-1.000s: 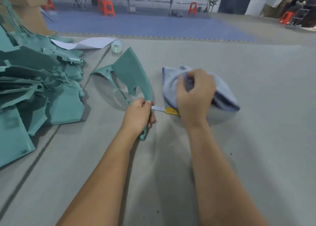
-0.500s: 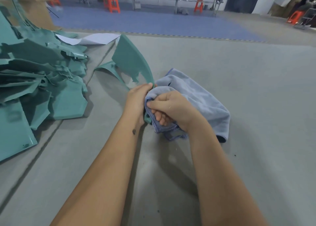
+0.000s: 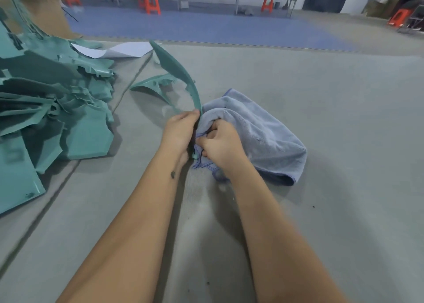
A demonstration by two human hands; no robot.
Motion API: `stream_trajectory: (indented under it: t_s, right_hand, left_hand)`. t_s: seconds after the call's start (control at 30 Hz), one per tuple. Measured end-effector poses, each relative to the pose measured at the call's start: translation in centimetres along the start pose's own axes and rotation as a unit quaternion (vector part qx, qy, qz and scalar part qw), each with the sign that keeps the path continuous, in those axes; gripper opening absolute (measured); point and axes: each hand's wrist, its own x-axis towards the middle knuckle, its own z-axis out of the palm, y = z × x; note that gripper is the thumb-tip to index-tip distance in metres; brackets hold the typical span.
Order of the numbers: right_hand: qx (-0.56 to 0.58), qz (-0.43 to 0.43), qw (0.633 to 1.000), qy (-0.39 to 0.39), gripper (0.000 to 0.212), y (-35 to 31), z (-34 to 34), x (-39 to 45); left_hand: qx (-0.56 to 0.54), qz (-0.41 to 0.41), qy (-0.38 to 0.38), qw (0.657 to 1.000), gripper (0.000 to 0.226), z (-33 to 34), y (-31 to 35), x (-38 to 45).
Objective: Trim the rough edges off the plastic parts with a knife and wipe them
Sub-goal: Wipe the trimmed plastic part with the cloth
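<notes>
The grey table (image 3: 321, 119) lies bare to the right of both hands, while a pile of teal parts (image 3: 50, 110) crowds its left edge. The blue cloth (image 3: 259, 133) spreads rightward from the right hand (image 3: 220, 146), whose fingers are bunched tight on its near fold. The curved teal part (image 3: 179, 78) rises beyond the left hand (image 3: 181, 130), which is clamped round its lower end, touching the cloth.

Grey table (image 3: 321, 142): parts pile (image 3: 52, 110), cloth (image 3: 263, 133), perhaps paper (image 3: 128, 49).
</notes>
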Motion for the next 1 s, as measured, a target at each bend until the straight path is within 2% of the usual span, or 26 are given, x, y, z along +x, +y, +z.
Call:
stream_trajectory:
  t_s: [0.13,0.27,0.37,0.43,0.6,0.7,0.8,0.9,1.0]
  right_hand:
    - [-0.002,-0.017,0.998,0.066,0.030,0.2,0.6,0.0]
    - [0.027,0.019,0.988,0.151,0.032,0.2,0.0,0.9]
    - [0.086,0.036,0.976,0.196,0.028,0.1,0.0,1.1]
    - [0.148,0.062,0.969,0.189,0.024,0.0,0.2,1.1]
    - [0.276,0.103,0.951,0.097,0.012,-0.2,-0.3,0.9]
    - [0.274,0.107,0.951,0.094,0.015,-0.4,-0.4,1.2]
    - [0.250,0.109,0.956,0.107,0.016,-0.4,-0.4,1.6]
    - [0.192,0.099,0.969,0.123,0.022,-0.5,-0.7,2.4]
    - [0.112,0.075,0.982,0.133,0.023,-0.3,-1.3,3.5]
  left_hand:
    - [0.136,0.046,0.001,0.990,0.025,-0.4,1.1,0.1]
    - [0.184,0.070,-0.053,0.979,0.025,-0.7,-0.1,-1.3]
    - [0.254,0.097,-0.047,0.961,0.038,-1.0,-1.2,-2.3]
    - [0.259,0.105,-0.078,0.957,0.045,-1.0,-1.3,-2.5]
    - [0.304,0.173,-0.117,0.929,0.049,-1.0,-0.8,-2.9]
    - [0.230,0.114,-0.160,0.953,0.054,-1.0,-0.6,-2.9]
    - [0.177,0.058,-0.204,0.961,0.046,-1.3,-0.1,-2.9]
    - [0.161,0.021,-0.285,0.945,0.038,-1.6,0.2,-3.6]
    - [0.189,-0.019,-0.375,0.907,0.038,-2.2,0.7,-4.2]
